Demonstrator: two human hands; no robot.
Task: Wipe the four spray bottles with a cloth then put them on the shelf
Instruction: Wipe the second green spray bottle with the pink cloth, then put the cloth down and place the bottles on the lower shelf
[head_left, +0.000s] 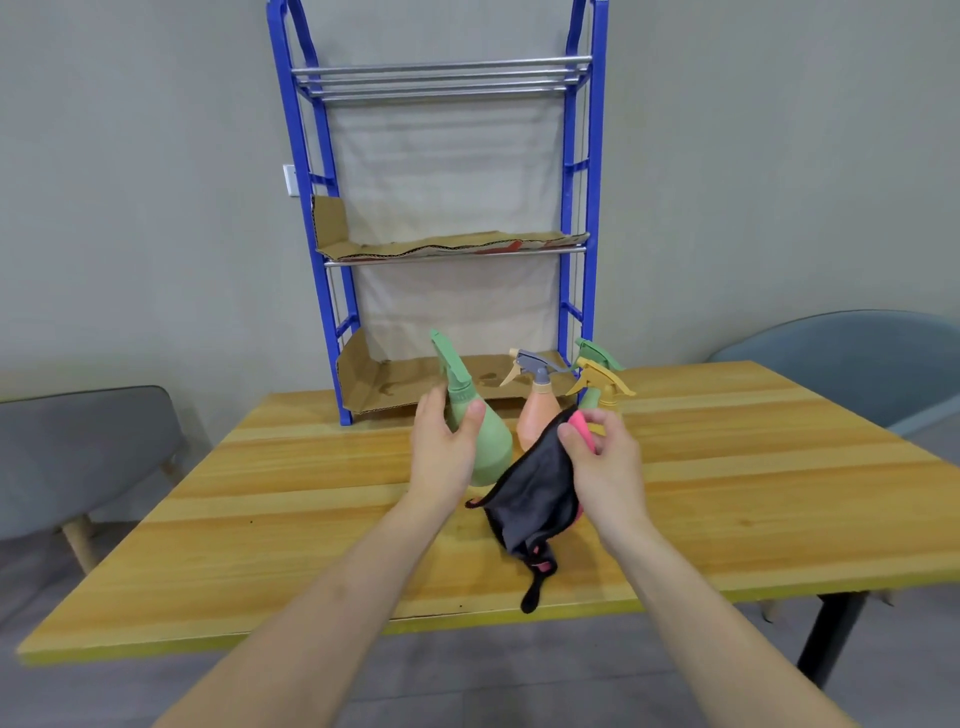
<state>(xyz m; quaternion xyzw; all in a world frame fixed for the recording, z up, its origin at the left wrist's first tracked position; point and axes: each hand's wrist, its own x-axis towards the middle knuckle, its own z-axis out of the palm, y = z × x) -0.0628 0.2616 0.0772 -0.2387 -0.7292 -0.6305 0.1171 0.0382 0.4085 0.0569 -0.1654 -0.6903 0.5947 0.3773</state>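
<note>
L fingers (474, 418) wrapped rnd tilted green bottle (491, 449) | R fingers (570, 440) pinching dark cloth (535, 493) | blue shelf (332, 312) behind

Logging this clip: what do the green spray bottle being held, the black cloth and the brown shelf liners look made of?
The pale green spray bottle looks like matte plastic: even pastel colour, no glints. The black cloth with pink trim is soft fabric, perhaps microfibre: it hangs in limp folds. The brown shelf liners are corrugated cardboard: fluted torn edges show.

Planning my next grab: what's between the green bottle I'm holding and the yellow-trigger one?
The peach bottle with a grey trigger stands there, seen in the head view.
</note>
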